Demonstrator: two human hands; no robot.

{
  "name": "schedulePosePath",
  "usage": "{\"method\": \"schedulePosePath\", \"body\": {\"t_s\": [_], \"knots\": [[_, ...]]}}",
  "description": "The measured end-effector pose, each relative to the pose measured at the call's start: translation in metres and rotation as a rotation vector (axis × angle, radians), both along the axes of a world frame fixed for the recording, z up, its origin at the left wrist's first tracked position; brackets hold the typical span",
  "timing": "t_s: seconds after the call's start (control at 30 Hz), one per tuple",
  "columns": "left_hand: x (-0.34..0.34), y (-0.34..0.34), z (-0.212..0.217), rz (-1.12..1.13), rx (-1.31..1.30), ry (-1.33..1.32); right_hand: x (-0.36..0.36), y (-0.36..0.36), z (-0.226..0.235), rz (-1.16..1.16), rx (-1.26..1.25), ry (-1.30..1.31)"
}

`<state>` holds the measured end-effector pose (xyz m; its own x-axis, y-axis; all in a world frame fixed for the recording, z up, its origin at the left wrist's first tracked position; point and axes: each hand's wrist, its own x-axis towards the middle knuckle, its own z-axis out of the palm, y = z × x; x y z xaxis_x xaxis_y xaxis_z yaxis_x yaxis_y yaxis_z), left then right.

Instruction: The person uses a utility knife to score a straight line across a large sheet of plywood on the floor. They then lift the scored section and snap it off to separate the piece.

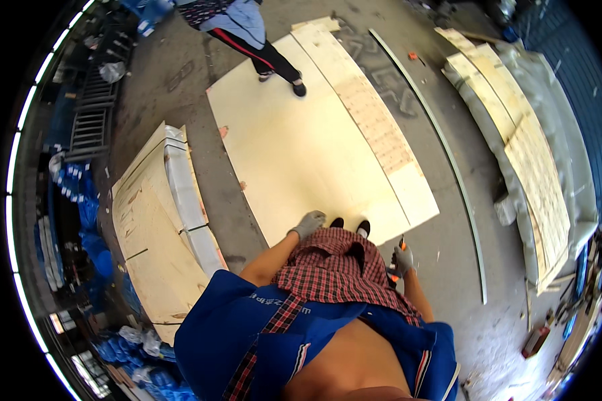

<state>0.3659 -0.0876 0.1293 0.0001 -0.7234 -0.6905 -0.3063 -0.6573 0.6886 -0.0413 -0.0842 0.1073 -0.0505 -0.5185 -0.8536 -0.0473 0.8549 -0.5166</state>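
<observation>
Orange tool [403, 245]: gripped in gloved R hand [405, 259], near the near edge of wood panel [287, 154]. Gloved L hand [309, 224]: fingers curled; can't tell if holding anything. Panel on floor [441, 247], narrower strip [371, 117] along R side: layout apparently done; remaining work n/a from view. Co-worker [277, 59] at far end.

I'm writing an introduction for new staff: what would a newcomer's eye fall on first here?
Probably the large pale wooden sheet in the middle, with another person standing on its far part. Nearer, the gloved right hand holds an orange tool. Strapped wooden panels lie on the left.
</observation>
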Motion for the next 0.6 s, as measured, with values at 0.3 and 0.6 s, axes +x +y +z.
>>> {"method": "schedulePosePath", "body": {"t_s": [0.3,0.6], "knots": [[0.006,-0.019,-0.061,-0.508,-0.136,-0.192,0.017,0.073,0.038,-0.132,0.132,-0.049],[0.048,0.01,-0.089,-0.713,0.084,-0.377,-0.023,0.122,-0.006,-0.011,0.078,0.117]]}}
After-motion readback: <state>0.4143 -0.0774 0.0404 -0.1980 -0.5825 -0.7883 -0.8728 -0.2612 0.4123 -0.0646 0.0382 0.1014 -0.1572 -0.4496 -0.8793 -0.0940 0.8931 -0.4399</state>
